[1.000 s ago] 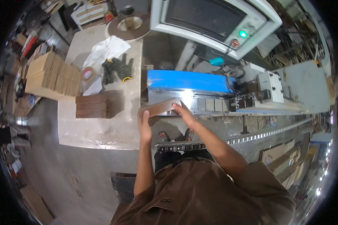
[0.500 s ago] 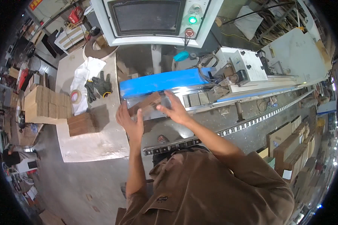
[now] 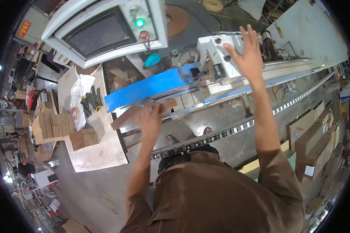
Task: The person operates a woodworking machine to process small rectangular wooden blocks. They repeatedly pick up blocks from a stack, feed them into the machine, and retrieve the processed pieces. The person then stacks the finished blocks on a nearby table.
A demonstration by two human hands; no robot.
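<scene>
My left hand (image 3: 150,119), smeared by motion, is over brown wooden strips (image 3: 125,117) at the near end of the machine bed. One end of the wood (image 3: 169,104) shows to the right of the fingers; whether they grip it or only touch it cannot be told. Raised to the right, my right hand (image 3: 249,58) has its fingers and thumb apart and holds nothing. It appears in front of the white machine head (image 3: 230,72) with black knobs. A long blue cover (image 3: 151,86) runs behind the wood.
A control panel (image 3: 101,33) with a lit green button stands above. On the left table (image 3: 105,155) are stacked brown blocks (image 3: 83,139), dark gloves (image 3: 92,100), a tape roll (image 3: 76,113) and white cloth. A roller track (image 3: 221,135) curves close to my body.
My right hand has left the wood and moved up and right to the machine head. My left hand has shifted onto the wood. The whole view has turned somewhat.
</scene>
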